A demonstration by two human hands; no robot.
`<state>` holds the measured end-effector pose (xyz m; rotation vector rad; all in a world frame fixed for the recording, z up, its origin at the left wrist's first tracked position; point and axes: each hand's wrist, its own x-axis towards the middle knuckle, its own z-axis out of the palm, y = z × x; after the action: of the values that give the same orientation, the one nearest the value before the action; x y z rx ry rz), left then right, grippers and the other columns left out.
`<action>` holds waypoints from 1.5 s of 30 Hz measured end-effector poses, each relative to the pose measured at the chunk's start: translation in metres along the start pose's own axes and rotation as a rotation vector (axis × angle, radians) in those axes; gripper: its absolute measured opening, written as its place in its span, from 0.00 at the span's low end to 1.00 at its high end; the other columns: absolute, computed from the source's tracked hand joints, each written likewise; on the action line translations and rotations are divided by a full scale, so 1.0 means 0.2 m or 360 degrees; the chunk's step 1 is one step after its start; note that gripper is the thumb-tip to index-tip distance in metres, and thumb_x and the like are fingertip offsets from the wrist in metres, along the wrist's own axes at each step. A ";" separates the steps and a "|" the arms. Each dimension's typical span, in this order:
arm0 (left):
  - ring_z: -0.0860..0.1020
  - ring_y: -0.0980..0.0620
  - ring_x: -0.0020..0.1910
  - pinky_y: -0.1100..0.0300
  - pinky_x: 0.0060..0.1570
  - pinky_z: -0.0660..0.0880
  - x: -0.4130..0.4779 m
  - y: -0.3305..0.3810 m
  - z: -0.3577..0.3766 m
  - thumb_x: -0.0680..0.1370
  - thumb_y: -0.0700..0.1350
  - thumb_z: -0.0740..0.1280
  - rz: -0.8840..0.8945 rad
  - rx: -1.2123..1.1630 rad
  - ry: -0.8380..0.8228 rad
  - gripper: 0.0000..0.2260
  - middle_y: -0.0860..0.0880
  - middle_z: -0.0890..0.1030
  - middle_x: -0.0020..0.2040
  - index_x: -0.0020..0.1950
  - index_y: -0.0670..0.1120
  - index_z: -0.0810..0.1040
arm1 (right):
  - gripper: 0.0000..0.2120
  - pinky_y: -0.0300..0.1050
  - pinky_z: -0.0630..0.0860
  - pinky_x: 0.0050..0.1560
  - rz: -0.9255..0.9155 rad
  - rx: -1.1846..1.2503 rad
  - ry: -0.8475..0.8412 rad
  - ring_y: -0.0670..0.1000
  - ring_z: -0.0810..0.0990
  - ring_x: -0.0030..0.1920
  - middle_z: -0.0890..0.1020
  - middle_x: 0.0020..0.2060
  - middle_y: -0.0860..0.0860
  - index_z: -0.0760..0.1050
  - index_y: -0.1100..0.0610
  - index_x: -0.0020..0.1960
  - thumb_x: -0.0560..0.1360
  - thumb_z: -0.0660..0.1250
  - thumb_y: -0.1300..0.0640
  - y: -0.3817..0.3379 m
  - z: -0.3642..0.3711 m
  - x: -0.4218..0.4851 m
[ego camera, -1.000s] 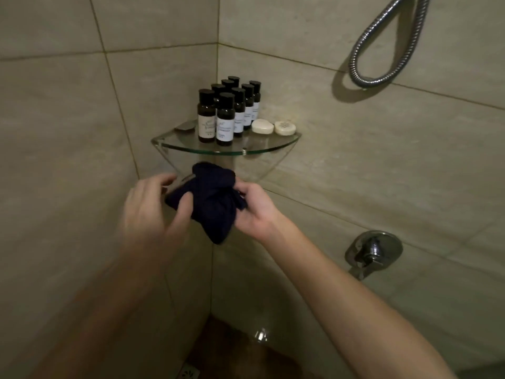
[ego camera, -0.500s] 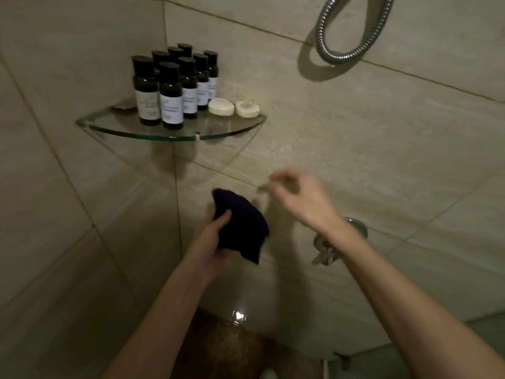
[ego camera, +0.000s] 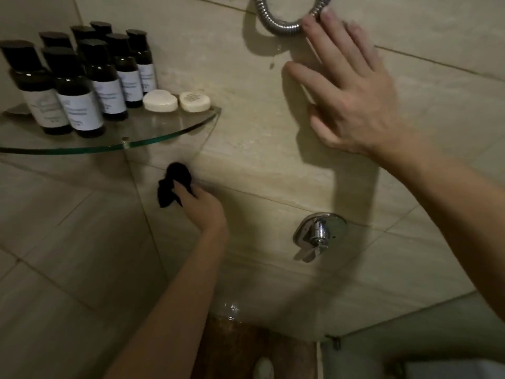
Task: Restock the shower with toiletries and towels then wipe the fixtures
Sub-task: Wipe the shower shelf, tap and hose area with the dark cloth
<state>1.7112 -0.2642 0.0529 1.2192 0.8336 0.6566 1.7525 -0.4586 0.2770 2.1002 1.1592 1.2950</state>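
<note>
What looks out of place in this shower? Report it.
Nothing serious. The bottles stand upright on the glass shelf, the two soaps lie flat beside them. Only a few water drops cling to the wall tile just under the hose loop.

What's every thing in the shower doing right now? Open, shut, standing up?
Left hand, grips the cloth.
Cloth, bunched up, below the glass shelf.
Right hand, open, flat on the wall.
Bottles, upright, caps on.
Soaps, lying on the shelf.
</note>
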 end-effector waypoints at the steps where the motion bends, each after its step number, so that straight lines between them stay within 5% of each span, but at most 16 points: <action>1: 0.63 0.48 0.77 0.65 0.72 0.59 -0.08 -0.06 0.04 0.86 0.44 0.54 0.0007 0.0027 -0.0043 0.22 0.46 0.59 0.81 0.81 0.46 0.57 | 0.23 0.63 0.54 0.78 0.0015 0.0014 0.0090 0.68 0.60 0.77 0.62 0.76 0.68 0.75 0.60 0.69 0.75 0.62 0.55 -0.01 0.01 0.00; 3: 0.58 0.49 0.79 0.58 0.77 0.58 -0.29 -0.15 0.12 0.86 0.46 0.53 0.0067 0.0132 -0.0225 0.23 0.47 0.55 0.82 0.82 0.46 0.55 | 0.20 0.65 0.58 0.77 0.0050 0.0074 0.0204 0.70 0.63 0.75 0.65 0.73 0.70 0.78 0.62 0.65 0.75 0.63 0.56 -0.02 0.03 0.00; 6: 0.51 0.51 0.80 0.71 0.73 0.56 -0.70 -0.20 0.27 0.86 0.43 0.55 0.0452 0.0189 -0.0437 0.25 0.45 0.46 0.83 0.82 0.46 0.53 | 0.18 0.66 0.61 0.75 0.0046 0.0079 0.0237 0.70 0.66 0.74 0.68 0.72 0.71 0.80 0.62 0.60 0.75 0.64 0.55 -0.02 0.04 0.01; 8: 0.48 0.50 0.81 0.65 0.76 0.54 -0.96 -0.21 0.36 0.84 0.40 0.58 0.0594 0.0152 -0.0654 0.29 0.49 0.38 0.82 0.82 0.50 0.50 | 0.19 0.66 0.63 0.74 0.0010 0.0041 0.0230 0.69 0.67 0.73 0.69 0.71 0.71 0.80 0.61 0.60 0.76 0.63 0.52 -0.01 0.04 0.00; 13: 0.32 0.60 0.78 0.63 0.77 0.44 -1.37 -0.15 0.51 0.86 0.43 0.53 0.0544 0.0178 -0.1031 0.27 0.64 0.27 0.76 0.82 0.56 0.45 | 0.20 0.63 0.65 0.73 0.0032 0.0035 0.0267 0.68 0.70 0.72 0.72 0.69 0.70 0.81 0.60 0.59 0.75 0.63 0.48 -0.01 0.05 0.00; 19: 0.31 0.54 0.78 0.60 0.77 0.37 -1.16 -0.32 0.39 0.82 0.36 0.56 0.1008 0.0603 -0.1189 0.38 0.56 0.27 0.78 0.79 0.61 0.37 | 0.20 0.62 0.65 0.73 0.0064 0.0037 0.0317 0.68 0.70 0.72 0.72 0.69 0.70 0.81 0.61 0.59 0.75 0.64 0.48 -0.01 0.07 0.00; 22: 0.38 0.48 0.81 0.47 0.80 0.44 -0.93 -0.33 0.39 0.79 0.34 0.61 0.1265 0.0716 -0.0914 0.39 0.47 0.38 0.81 0.82 0.57 0.43 | 0.19 0.62 0.65 0.74 0.0078 0.0093 0.0352 0.68 0.69 0.73 0.71 0.70 0.70 0.81 0.61 0.58 0.75 0.65 0.49 -0.01 0.07 -0.01; 26: 0.51 0.39 0.80 0.41 0.77 0.55 -0.62 -0.25 0.35 0.79 0.35 0.64 0.1443 0.0682 -0.0635 0.37 0.38 0.53 0.81 0.82 0.54 0.50 | 0.19 0.62 0.64 0.74 0.0079 0.0157 0.0357 0.67 0.67 0.74 0.69 0.72 0.69 0.80 0.63 0.58 0.75 0.65 0.51 -0.02 0.05 -0.02; 28: 0.48 0.41 0.81 0.43 0.78 0.53 -0.45 -0.19 0.28 0.81 0.41 0.62 0.1344 0.0599 -0.0459 0.34 0.42 0.50 0.82 0.82 0.55 0.48 | 0.18 0.62 0.64 0.75 0.0084 0.0205 0.0350 0.67 0.66 0.75 0.68 0.73 0.68 0.80 0.63 0.59 0.75 0.66 0.52 -0.02 0.03 -0.02; 31: 0.52 0.47 0.81 0.56 0.78 0.55 -0.16 0.00 0.19 0.81 0.37 0.58 0.0943 0.0208 -0.0170 0.33 0.46 0.47 0.83 0.82 0.53 0.47 | 0.19 0.61 0.62 0.76 0.0096 0.0244 0.0346 0.66 0.64 0.76 0.67 0.73 0.68 0.80 0.64 0.59 0.74 0.67 0.53 -0.02 0.02 -0.02; 33: 0.61 0.48 0.78 0.70 0.72 0.60 0.05 0.13 0.13 0.83 0.37 0.57 0.0601 -0.0050 0.0009 0.30 0.44 0.55 0.82 0.82 0.47 0.48 | 0.20 0.61 0.60 0.77 0.0086 0.0247 0.0334 0.66 0.63 0.76 0.66 0.74 0.67 0.80 0.63 0.60 0.74 0.67 0.52 -0.02 0.03 -0.02; 35: 0.68 0.45 0.74 0.67 0.67 0.64 0.20 0.22 0.08 0.84 0.41 0.57 0.0391 -0.0212 0.0167 0.26 0.41 0.66 0.77 0.81 0.42 0.54 | 0.20 0.61 0.60 0.77 0.0077 0.0254 0.0339 0.65 0.63 0.77 0.66 0.74 0.67 0.80 0.63 0.61 0.74 0.67 0.52 -0.02 0.04 -0.02; 37: 0.71 0.45 0.71 0.68 0.62 0.66 0.24 0.23 0.06 0.85 0.43 0.57 0.0367 -0.0191 0.0230 0.24 0.40 0.71 0.74 0.80 0.42 0.58 | 0.20 0.61 0.60 0.77 0.0071 0.0248 0.0353 0.65 0.63 0.77 0.66 0.74 0.67 0.80 0.63 0.61 0.75 0.66 0.51 -0.02 0.04 -0.02; 41: 0.61 0.62 0.73 0.80 0.63 0.57 0.07 0.06 0.02 0.85 0.42 0.57 0.0632 0.0162 0.0024 0.25 0.50 0.58 0.81 0.82 0.46 0.55 | 0.19 0.62 0.60 0.77 0.0063 0.0224 0.0368 0.66 0.64 0.76 0.66 0.74 0.67 0.80 0.63 0.61 0.76 0.66 0.51 -0.02 0.04 -0.02; 43: 0.61 0.57 0.76 0.73 0.70 0.58 -0.02 -0.15 0.00 0.84 0.41 0.58 0.0639 0.0306 -0.0057 0.25 0.50 0.59 0.81 0.81 0.49 0.56 | 0.19 0.61 0.60 0.77 0.0060 0.0213 0.0365 0.66 0.64 0.76 0.67 0.74 0.67 0.80 0.62 0.61 0.77 0.65 0.50 -0.03 0.04 -0.01; 45: 0.66 0.45 0.76 0.59 0.72 0.63 -0.14 -0.35 0.03 0.85 0.42 0.58 0.0133 0.0261 -0.0096 0.22 0.44 0.65 0.78 0.79 0.46 0.60 | 0.19 0.62 0.60 0.76 0.0070 0.0181 0.0393 0.66 0.65 0.75 0.68 0.73 0.66 0.81 0.60 0.61 0.76 0.65 0.50 -0.03 0.05 -0.02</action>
<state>1.7002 -0.3058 -0.0082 1.4216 0.8014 0.6255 1.7584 -0.4570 0.2656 2.0995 1.3220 1.5792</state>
